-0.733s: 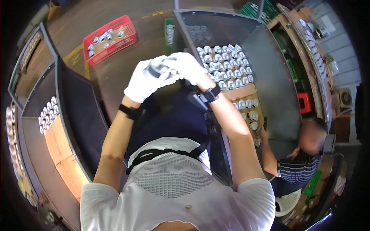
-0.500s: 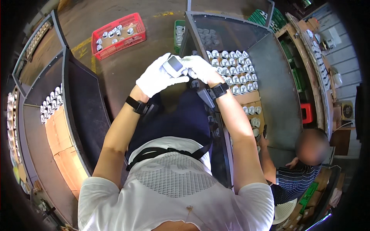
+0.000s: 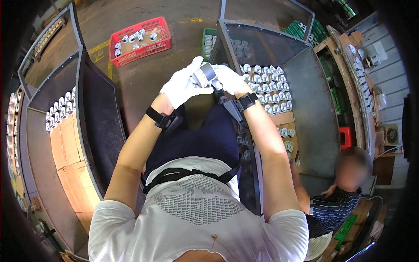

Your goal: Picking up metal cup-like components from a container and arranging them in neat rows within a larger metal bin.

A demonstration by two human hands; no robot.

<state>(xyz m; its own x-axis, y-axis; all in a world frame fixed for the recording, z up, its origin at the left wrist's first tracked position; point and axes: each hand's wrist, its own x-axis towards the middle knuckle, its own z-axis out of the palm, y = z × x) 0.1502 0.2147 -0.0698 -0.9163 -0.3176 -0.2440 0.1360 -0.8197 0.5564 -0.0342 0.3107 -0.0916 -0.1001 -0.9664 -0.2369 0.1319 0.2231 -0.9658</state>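
Note:
A silvery metal piston (image 3: 203, 76) with a dark grey patch on its side is held up in front of my body. My left hand (image 3: 183, 85), in a white glove, is closed round it from the left. On its other side my right hand (image 3: 230, 80), also gloved in white, grips the piston's right edge; its fingertips are partly hidden. Both wrists carry black straps with small devices. Rows of similar pistons (image 3: 265, 87) stand on cardboard in the metal bench to my right.
The bench to my left holds pistons (image 3: 61, 108) and cardboard sheets (image 3: 69, 162). Ahead on the floor are a red crate (image 3: 139, 53) and a green crate (image 3: 204, 48) with pistons. A co-worker in a striped shirt (image 3: 331, 207) sits at the right, one arm reaching into the right bench.
The piston has been turned in my hands, so the dark patch faces another way and grooved side shows. The co-worker's hand has shifted slightly. My view has swung a little.

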